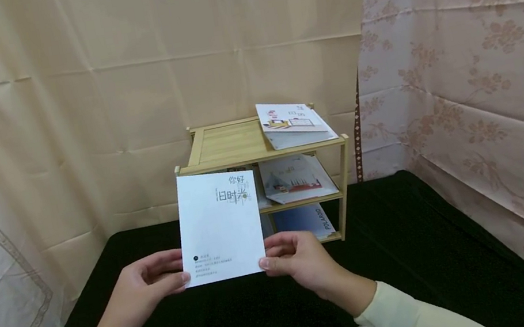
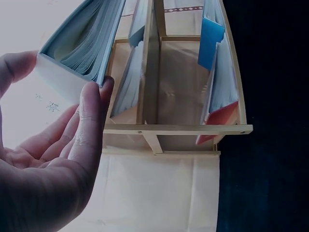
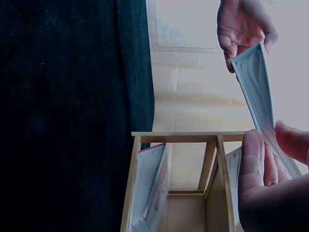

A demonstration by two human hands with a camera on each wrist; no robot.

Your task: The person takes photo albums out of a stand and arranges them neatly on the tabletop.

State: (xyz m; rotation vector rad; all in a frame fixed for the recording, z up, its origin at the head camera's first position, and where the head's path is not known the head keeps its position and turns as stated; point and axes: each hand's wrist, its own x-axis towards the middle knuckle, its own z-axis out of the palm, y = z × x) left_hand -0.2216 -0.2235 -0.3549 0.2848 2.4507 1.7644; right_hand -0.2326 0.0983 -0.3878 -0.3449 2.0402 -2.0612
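Observation:
I hold a white book (image 1: 220, 226) with dark printed characters upright in front of me, above the black table. My left hand (image 1: 149, 285) pinches its lower left corner, thumb on the cover. My right hand (image 1: 291, 257) pinches its lower right corner. In the left wrist view the book's (image 2: 79, 46) page edges sit between my thumb and fingers (image 2: 91, 121). The right wrist view shows the book's (image 3: 260, 94) bottom edge running from my right fingers (image 3: 253, 164) to the left hand (image 3: 241, 26).
A small wooden three-tier shelf (image 1: 260, 155) stands behind the book on the black tablecloth (image 1: 415, 253). A book (image 1: 294, 121) lies on its top tier, another (image 1: 296, 178) on the middle, a blue one (image 1: 303, 220) on the bottom. Beige and floral curtains surround the table.

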